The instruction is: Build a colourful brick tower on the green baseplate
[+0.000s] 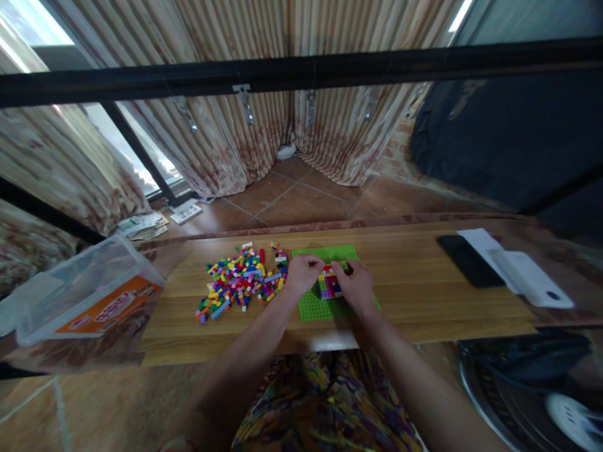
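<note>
Directly between a person's two hands, a small multicoloured brick build (328,285) sits on a green baseplate (311,309), its long axis unclear. The left hand (304,274), fingertips pinched narrow, is at its far left corner, nearer the loose bricks (245,279); the right hand (357,284) curls at its right side. Whether either grips a piece cannot be told. Beyond the wooden table (419,276) lie tiled floor (306,199) and striped curtains (211,138).

Got a studded plastic baseplate (311,309) on a smooth wood-grain board (424,301), slight sheen near the 6 o'clock edge. Seeing smooth plastic bricks (245,276) at 9, clear shiny plastic box (98,282) further out, matt cloth curtains (334,125) at 12.
</note>
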Available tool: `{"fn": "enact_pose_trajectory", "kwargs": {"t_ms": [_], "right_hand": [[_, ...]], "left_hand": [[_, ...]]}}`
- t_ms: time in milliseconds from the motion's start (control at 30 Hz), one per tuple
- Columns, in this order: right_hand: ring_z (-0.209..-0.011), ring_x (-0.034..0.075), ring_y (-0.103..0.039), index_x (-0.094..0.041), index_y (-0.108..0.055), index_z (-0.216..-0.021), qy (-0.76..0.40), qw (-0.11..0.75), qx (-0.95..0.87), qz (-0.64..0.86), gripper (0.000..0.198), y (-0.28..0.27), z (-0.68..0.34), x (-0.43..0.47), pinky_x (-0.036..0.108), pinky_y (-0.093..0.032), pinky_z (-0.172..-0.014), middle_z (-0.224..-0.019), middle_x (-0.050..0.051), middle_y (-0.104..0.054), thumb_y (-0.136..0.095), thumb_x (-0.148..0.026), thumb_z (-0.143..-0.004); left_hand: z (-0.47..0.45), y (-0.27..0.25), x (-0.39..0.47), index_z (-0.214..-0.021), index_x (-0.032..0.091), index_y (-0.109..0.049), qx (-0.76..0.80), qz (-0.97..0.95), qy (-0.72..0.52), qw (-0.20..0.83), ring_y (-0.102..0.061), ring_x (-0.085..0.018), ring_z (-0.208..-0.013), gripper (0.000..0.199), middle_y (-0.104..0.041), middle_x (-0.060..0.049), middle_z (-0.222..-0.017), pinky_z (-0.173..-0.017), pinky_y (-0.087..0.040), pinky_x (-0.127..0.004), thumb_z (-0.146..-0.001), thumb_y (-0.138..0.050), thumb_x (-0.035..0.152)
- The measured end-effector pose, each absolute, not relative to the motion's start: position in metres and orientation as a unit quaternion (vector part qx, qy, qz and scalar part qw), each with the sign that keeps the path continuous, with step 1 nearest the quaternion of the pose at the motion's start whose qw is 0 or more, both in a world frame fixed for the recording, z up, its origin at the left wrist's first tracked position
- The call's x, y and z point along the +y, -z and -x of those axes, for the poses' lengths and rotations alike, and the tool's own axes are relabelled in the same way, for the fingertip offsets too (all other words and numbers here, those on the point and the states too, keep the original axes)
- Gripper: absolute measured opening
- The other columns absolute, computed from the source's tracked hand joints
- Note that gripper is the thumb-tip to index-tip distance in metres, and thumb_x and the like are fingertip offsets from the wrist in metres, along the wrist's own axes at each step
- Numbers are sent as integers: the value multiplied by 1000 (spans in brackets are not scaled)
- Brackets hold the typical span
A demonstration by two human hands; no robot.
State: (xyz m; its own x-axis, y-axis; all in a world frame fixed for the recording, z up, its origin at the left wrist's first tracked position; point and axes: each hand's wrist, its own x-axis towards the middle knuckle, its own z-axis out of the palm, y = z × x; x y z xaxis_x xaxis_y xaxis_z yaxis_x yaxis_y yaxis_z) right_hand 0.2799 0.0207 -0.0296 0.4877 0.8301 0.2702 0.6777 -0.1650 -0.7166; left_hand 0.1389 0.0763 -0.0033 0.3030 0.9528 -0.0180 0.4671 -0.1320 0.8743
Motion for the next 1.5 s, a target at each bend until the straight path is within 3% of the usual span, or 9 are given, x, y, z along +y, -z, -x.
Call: {"fn": "enact_pose_trajectory", "kwargs": {"t_ms": [400, 600, 1067, 1500], "right_hand": [[-83, 28, -62, -16, -72, -87, -89, 418, -468, 774, 37, 37, -275, 29, 45, -45, -82, -85, 14, -69, -61, -50, -75], [-73, 24, -62, -20, -72, -79, -98, 434, -467, 764, 34, 42, -280, 33, 41, -47, -76, -75, 9, -69, -63, -52, -73], [-80, 28, -62, -18, -71, -79, -98, 413, -454, 783, 36, 33, -272, 33, 44, -45, -80, -82, 13, -70, -60, -52, -74], [-92, 26, -60, -17, -71, -90, -105, 428, -466, 767, 41, 33, -271, 23, 41, -42, -89, -92, 12, -70, -56, -53, -79]], "left_hand": [[-141, 9, 71, -77, 16, -75, 522, -693, -304, 394, -64, -13, -71, 18, -73, -1, -75, -67, -47, -22, -81, -58, 18], [-143, 9, 70, -75, 17, -75, 527, -696, -311, 375, -65, -14, -74, 19, -74, -3, -76, -71, -48, -24, -81, -57, 17], [-145, 15, 73, -72, 15, -75, 527, -690, -326, 374, -64, -14, -67, 20, -72, -2, -69, -64, -47, -23, -80, -57, 17], [-131, 26, 49, -87, 18, -73, 425, -722, -423, 344, -65, -16, -87, 19, -72, -4, -88, -85, -51, -28, -90, -55, 19]]}}
